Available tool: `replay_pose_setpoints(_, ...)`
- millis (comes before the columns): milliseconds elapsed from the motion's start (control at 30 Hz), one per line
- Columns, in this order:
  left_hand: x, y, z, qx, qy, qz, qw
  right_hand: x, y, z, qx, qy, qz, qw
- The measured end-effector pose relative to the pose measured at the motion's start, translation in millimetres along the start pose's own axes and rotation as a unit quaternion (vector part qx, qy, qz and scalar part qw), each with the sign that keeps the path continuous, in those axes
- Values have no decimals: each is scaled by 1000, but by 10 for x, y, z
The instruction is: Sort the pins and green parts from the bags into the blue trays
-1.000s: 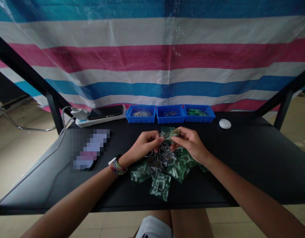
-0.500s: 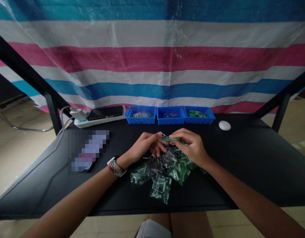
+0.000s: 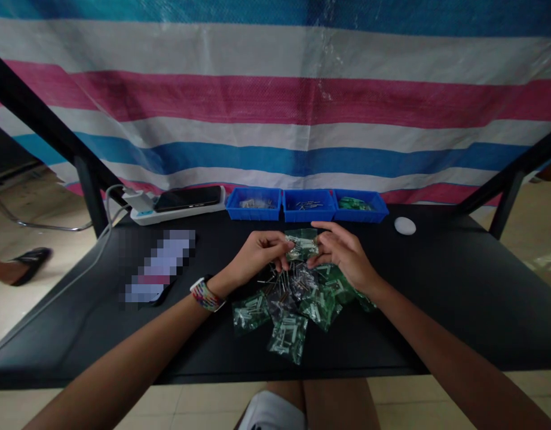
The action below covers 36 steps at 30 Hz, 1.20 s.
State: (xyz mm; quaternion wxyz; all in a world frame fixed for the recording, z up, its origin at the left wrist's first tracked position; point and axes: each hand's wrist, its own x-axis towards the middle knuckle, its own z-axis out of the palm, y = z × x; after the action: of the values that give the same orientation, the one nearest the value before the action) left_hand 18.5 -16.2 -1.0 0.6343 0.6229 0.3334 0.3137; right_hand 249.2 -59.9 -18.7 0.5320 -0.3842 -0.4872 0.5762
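Note:
Between my two hands is a small green-tinted plastic bag with pale pieces showing through it. The fingers of my left hand pinch its left end. My right hand grips the bag's right end, thumb and fingers closed on it, the index finger stretched out above. Below my hands lies a pile of similar bags, among them one green bag nearest the front edge and another green bag at left. Loose metal pins and a clear bag of screw-like pieces lie in the pile's middle.
Three blue bins stand at the back: the left bin, middle bin and right bin hold small parts. A power strip carries a black phone. A blurred-out phone lies left, a white mouse right.
The bag between my hands has turned from edge-on to face-on, so its contents show. My left fingers have curled in. A person's foot has come into view at the left.

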Motion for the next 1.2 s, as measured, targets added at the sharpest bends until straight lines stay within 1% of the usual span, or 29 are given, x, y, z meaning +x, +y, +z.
replay_pose_setpoints(67, -4, -1, 3, 15, -6, 7, 1000, 2, 1, 11, 4, -26, 30, 999)
replay_pose_setpoints(167, -12, -7, 14, 36, -16, 20, 999, -6, 15, 39, -3, -47, 34, 998)
replay_pose_setpoints(267, -25, -17, 24, 60, -19, 35, 997, -18, 25, 62, -19, -45, 25, 999)
replay_pose_setpoints(400, -53, -27, 16, 116, -19, 55, 992, -17, 6, 76, -38, -26, -2, 999)
replay_pose_setpoints(500, -68, -16, 2, 141, -24, 54, 988, 33, -61, -10, -33, 10, -14, 999)
replay_pose_setpoints(567, -70, -1, -6, 141, -26, 54, 988, 103, -140, -179, -37, 71, -47, 996)
replay_pose_setpoints(600, -68, 7, -9, 142, -26, 56, 988, 146, -188, -301, -53, 120, -86, 988)
replay_pose_setpoints(633, -66, 14, -11, 145, -27, 57, 987, 191, -239, -442, -82, 176, -138, 971)
replay_pose_setpoints(667, -63, 20, -11, 148, -26, 59, 987, 235, -288, -596, -122, 237, -199, 943)
replay_pose_setpoints(700, -60, 23, -10, 150, -26, 61, 986, 276, -332, -752, -168, 302, -265, 900)
replay_pose_setpoints(733, -58, 24, -8, 152, -26, 63, 986, 311, -366, -901, -219, 343, -310, 859)
replay_pose_setpoints(767, -55, 22, -4, 152, -26, 64, 986, 341, -386, -1034, -271, 377, -341, 817)
replay_pose_setpoints(800, -53, 18, 0, 150, -27, 65, 986, 364, -387, -1143, -328, 404, -355, 777)
replay_pose_setpoints(833, -49, 13, 3, 149, -28, 65, 986, 383, -370, -1225, -394, 411, -347, 746)
replay_pose_setpoints(867, -45, 5, 5, 149, -30, 65, 986, 397, -336, -1281, -463, 395, -320, 727)
replay_pose_setpoints(933, -32, -14, 2, 152, -31, 64, 986, 419, -237, -1325, -582, 324, -233, 708)
replay_pose_setpoints(967, -24, -25, -4, 155, -29, 64, 985, 427, -187, -1327, -621, 291, -193, 702)
replay_pose_setpoints(1000, -15, -36, -12, 158, -25, 65, 985, 434, -145, -1324, -643, 273, -169, 695)
replay_pose_setpoints(1033, -7, -47, -21, 160, -21, 65, 985, 440, -116, -1321, -651, 271, -164, 689)
replay_pose_setpoints(1067, -1, -55, -31, 164, -17, 65, 984, 443, -103, -1321, -650, 281, -175, 684)
replay_pose_setpoints(1200, 2, -51, -53, 178, -11, 74, 981, 419, -188, -1308, -615, 334, -246, 671)
